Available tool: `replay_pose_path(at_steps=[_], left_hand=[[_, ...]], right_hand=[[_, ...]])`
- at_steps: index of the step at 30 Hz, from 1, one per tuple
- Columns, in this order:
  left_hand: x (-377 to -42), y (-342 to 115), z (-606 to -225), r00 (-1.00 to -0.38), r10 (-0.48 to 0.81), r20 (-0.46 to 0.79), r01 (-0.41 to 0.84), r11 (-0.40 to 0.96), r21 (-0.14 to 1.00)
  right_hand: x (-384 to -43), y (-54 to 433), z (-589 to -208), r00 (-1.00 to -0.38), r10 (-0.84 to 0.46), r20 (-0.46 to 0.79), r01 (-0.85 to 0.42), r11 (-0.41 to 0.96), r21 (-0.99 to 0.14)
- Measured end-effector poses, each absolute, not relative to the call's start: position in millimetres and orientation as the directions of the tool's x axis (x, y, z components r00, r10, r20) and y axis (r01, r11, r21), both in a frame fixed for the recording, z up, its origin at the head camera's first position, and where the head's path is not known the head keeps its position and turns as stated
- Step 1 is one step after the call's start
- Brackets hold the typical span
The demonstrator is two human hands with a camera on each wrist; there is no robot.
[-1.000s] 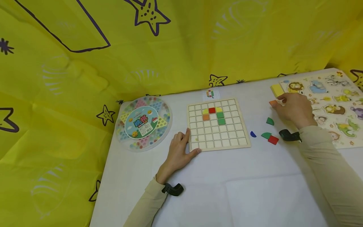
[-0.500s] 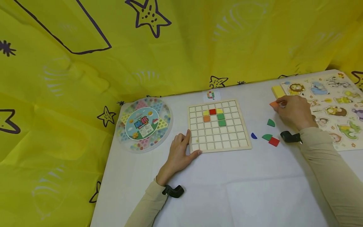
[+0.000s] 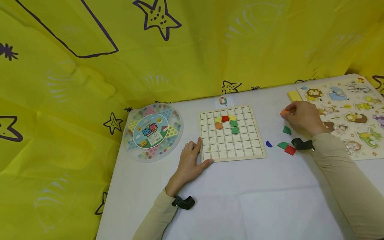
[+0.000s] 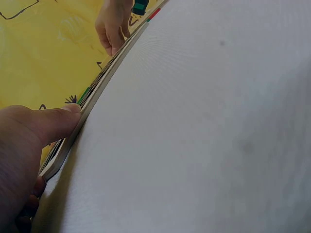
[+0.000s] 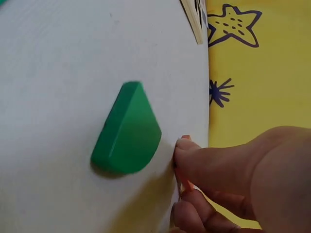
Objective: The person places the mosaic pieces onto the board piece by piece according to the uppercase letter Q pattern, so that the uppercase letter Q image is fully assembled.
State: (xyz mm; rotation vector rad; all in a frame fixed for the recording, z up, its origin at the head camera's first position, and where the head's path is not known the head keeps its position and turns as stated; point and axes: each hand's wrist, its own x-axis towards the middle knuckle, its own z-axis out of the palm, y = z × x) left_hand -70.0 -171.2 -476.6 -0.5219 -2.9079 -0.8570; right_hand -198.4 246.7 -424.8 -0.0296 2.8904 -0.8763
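Right hand [image 3: 305, 117] outstretched, pinching an orange piece [image 3: 284, 112], left hand [image 3: 190, 162] (grip wide, thumb spread) touching the grid board [image 3: 234, 145].

We see a small orange piece [image 3: 283, 113] pinched by the right fingers [image 3: 293, 106]; near them, a green quarter-round piece [image 3: 287, 130] lies flat on the desk [image 3: 216, 200]. Against the left fingers [image 3: 197, 145], our square wooden grid board [image 3: 229, 145] lies flat, coloured pieces [image 3: 225, 118] in several cells.

Your left hand [image 3: 189, 161] (the nearer one) grips with thumb and index finger spread apart; your right hand [image 3: 306, 117] pinches thumb against fingers, its forearm [image 3: 345, 176] slanting inward.
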Motion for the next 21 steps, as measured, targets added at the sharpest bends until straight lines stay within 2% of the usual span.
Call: replay_pose_path(at_steps=[13,21], left_hand=[[-69,-169,-474,-0.944,0.299,0.138,0.326,0.786,0.526],[-69,-171,-475,-0.937,0.304,0.174,0.350,0.783,0.514]], right_hand=[[-203,231,-432,-0.993,-0.084,-0.084,-0.008,0.751,-0.661],[-197,208,-434,-0.993,-0.119,-0.013,-0.070,0.663,-0.745]])
